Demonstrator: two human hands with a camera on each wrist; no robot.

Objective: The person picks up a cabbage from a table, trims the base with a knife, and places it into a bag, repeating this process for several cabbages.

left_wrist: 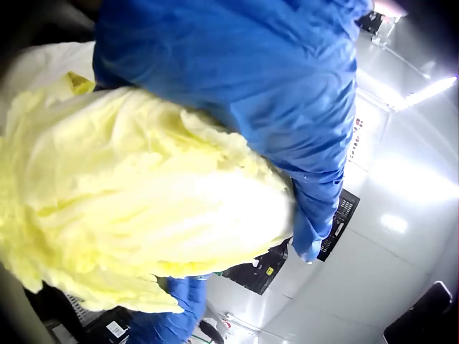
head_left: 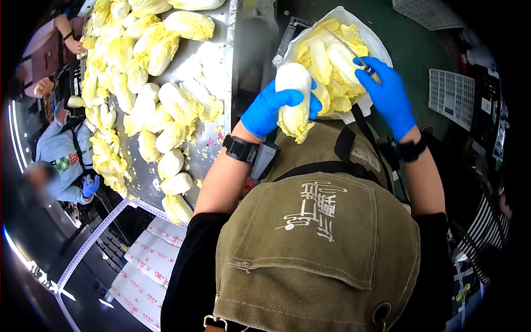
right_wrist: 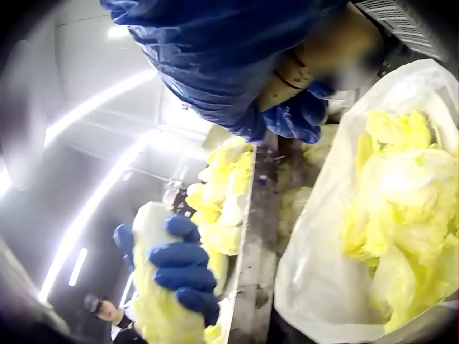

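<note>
My blue-gloved left hand grips a trimmed napa cabbage, its white base up and its yellow leaf end hanging down. In the right wrist view several fingers curl round that cabbage. To the right, my blue-gloved right hand holds a knife, its thin blade pointing away over the leaves; most of the handle is hidden in the fingers. Beyond and between the hands stands a white-lined container full of loose yellow cabbage leaves.
On the left, a metal table bears many napa cabbages. Other people work across it. White crates stand on the green floor to the right. Printed white boxes are stacked below the table's near end.
</note>
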